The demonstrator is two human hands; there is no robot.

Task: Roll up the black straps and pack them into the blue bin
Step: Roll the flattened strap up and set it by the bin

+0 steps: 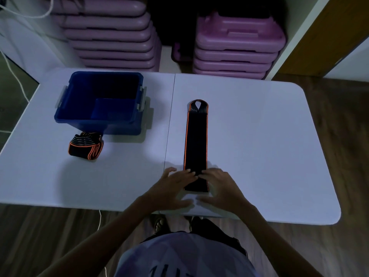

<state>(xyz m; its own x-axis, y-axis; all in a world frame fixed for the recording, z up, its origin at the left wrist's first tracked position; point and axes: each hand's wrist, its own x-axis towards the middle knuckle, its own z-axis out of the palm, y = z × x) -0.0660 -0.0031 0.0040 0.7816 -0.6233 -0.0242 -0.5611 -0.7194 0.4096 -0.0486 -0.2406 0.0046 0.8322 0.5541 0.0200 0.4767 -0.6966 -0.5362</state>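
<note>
The flat black fabric strap with orange edging lies at table centre, long axis running 6 to 12 o'clock from you. Your left hand and right hand, both spread and unclenched, press fingertips on its near end, equally close. At 10 o'clock sits a bundled black-and-orange strap, with the empty-looking blue plastic bin just beyond it; nothing blocks the way on the white table.

Head-worn wide view looks steeply down, close over the white table.
</note>
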